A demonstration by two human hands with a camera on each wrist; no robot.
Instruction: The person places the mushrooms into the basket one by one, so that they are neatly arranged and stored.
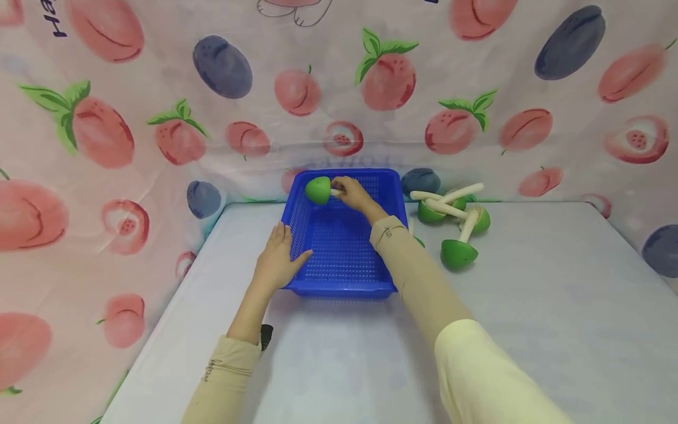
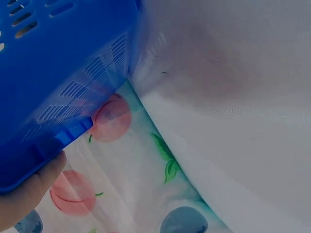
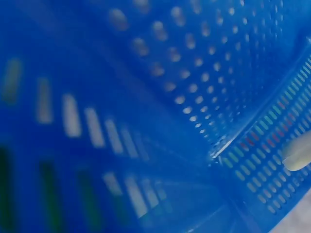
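My right hand (image 1: 351, 191) pinches the white stem of a toy mushroom with a green domed cap (image 1: 318, 191). The cap faces left, over the far left part of a blue plastic basket (image 1: 344, 288). Along the basket's left rim lies my left hand (image 1: 278, 259), its fingers straight at the outer side and its thumb spread over the inside. In the left wrist view a finger (image 2: 41, 182) touches the basket's rim from outside. Slotted and perforated blue basket walls (image 3: 160, 131) fill the right wrist view.
Right of the basket, several more green-capped mushrooms (image 1: 458, 254) lie in a loose pile, stems crossing. One is mostly hidden behind the right sleeve (image 1: 418, 265). A peach-printed cloth (image 1: 339, 76) hangs behind the white table (image 1: 572, 306). Something small and black (image 1: 266, 337) shows beside the left wrist.
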